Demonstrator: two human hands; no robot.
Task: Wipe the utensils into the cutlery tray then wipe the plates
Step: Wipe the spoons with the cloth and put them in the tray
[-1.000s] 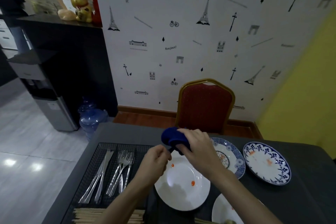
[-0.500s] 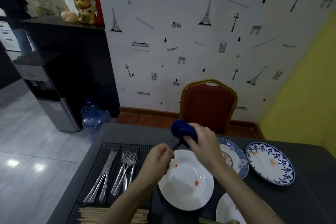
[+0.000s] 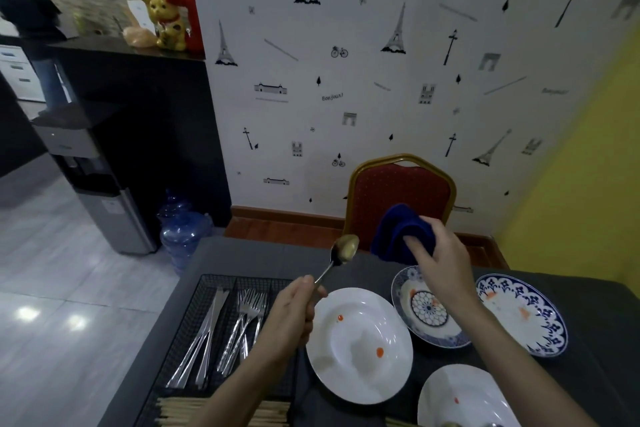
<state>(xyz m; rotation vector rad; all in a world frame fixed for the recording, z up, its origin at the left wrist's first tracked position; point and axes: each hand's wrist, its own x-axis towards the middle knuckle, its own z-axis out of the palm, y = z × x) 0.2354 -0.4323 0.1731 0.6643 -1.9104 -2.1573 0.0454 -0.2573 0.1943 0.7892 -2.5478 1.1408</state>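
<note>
On the dark surface (image 3: 346,260) that fills the lower view, the largest thing is the black mesh cutlery tray (image 3: 207,288) at the left, with knives (image 3: 204,333) in one compartment and forks (image 3: 247,315) in the next; a row of pale chopsticks (image 3: 180,409) lies along its near end. To its right sit four dirty plates: a white plate (image 3: 360,347) with orange spots, a blue patterned plate (image 3: 429,308) beyond it, a blue-rimmed plate (image 3: 523,315) farther right, and another white plate (image 3: 464,395) at the bottom edge.

Above the plates, the right hand (image 3: 440,253) bunches a blue cloth (image 3: 398,229), its grip closed around the fabric. The left hand (image 3: 294,315) is closed round the handle of a spoon (image 3: 341,255), held in the air just above the white plate's far rim and the tray's right edge.

The spoon's long axis runs from the left hand up and away to the right, bowl end farthest, pointing toward the cloth. Bowl and cloth are near but apart, the cloth lying to the right of the bowl. The tray lies to the left of and below the spoon, on the left hand's side, so that hand is the nearer one for setting it down. Whether the bowl is clean cannot be told; it shows a yellowish sheen.
</note>
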